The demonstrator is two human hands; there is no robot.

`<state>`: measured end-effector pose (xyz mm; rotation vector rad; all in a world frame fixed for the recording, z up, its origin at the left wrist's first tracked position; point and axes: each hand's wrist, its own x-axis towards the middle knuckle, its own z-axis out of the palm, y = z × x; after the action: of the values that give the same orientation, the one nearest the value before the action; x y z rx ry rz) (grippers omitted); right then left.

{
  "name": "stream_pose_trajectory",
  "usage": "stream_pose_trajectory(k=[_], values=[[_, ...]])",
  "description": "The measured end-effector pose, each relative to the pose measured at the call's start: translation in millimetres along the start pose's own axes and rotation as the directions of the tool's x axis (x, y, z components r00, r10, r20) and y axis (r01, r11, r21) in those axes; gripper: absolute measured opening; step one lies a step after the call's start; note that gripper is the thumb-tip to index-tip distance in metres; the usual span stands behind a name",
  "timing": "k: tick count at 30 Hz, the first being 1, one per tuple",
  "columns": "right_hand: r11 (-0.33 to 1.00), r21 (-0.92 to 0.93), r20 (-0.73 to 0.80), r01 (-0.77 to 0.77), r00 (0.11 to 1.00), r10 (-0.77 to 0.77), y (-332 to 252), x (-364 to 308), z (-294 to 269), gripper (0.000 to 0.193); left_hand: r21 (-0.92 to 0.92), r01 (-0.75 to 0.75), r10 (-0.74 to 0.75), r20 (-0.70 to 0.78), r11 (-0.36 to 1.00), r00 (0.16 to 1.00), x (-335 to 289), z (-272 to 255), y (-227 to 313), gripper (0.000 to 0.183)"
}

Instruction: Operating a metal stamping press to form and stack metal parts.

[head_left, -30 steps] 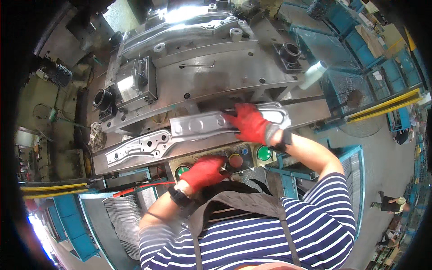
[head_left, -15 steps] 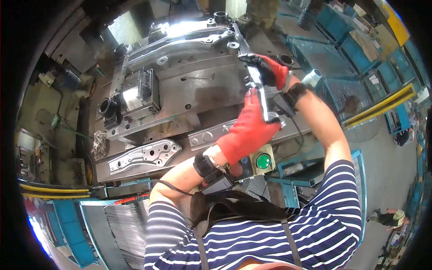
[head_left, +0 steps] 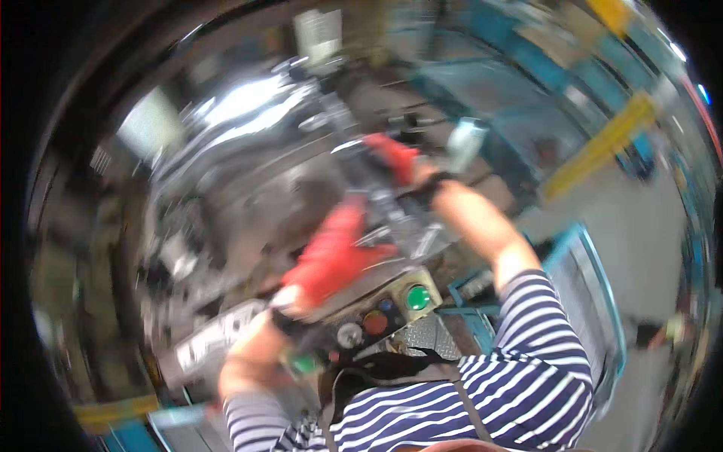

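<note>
Motion smears the whole picture. My left hand [head_left: 331,252], in a red glove, is at the near side of the work table, thumb stretched to the right. My right hand [head_left: 390,160], gloved in red with a dark palm, is farther off and to the right, its fingers bent. Between the two gloves runs a long grey metal part [head_left: 384,205], slanting from the right hand down past the left thumb; both hands appear to grip it. Its exact outline is lost in the blur. On the front edge at the left lies a flat stamped metal bracket [head_left: 215,335].
A metal die [head_left: 263,203] fills the middle, with a shiny long part [head_left: 256,102] at its far side. In front stands a button box with a green button [head_left: 417,297] and a red button [head_left: 374,322]. A yellow rail [head_left: 602,143] and blue frames are at the right.
The view has turned and blurred. Both hands, with the metal part between them, appear farther left and lower. More of the button box shows.
</note>
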<state>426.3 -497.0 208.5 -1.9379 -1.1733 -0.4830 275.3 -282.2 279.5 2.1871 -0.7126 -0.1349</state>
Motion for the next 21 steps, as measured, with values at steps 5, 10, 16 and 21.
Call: stream_pose_trajectory(k=[5, 10, 16, 21], values=[[0.924, 0.381, 0.028, -0.042, 0.999, 0.033, 47.5, 41.4, 69.5, 0.035, 0.703, 0.273, 0.036, -0.392, 0.657, 0.919, 20.3, -177.6, -131.7, 0.087], [0.48, 0.666, 0.338, -0.57, 0.805, 0.487, 42.6, 57.9, 86.1, 0.03, 0.791, 0.517, -0.511, -0.313, 0.326, 0.801, 61.1, -265.9, -196.2, 0.098], [0.98, 0.196, 0.02, -0.042, 0.999, 0.039, 80.0, 31.5, 72.3, 0.032, 0.826, 0.45, -0.394, -0.309, 0.34, 0.866, 104.4, -256.3, -242.0, 0.095], [0.967, 0.244, -0.002, -0.079, 0.997, 0.082, 56.0, 34.1, 58.5, 0.028, 0.832, 0.425, -0.241, -0.358, 0.356, 0.902, 93.7, -255.4, -239.3, 0.093]])
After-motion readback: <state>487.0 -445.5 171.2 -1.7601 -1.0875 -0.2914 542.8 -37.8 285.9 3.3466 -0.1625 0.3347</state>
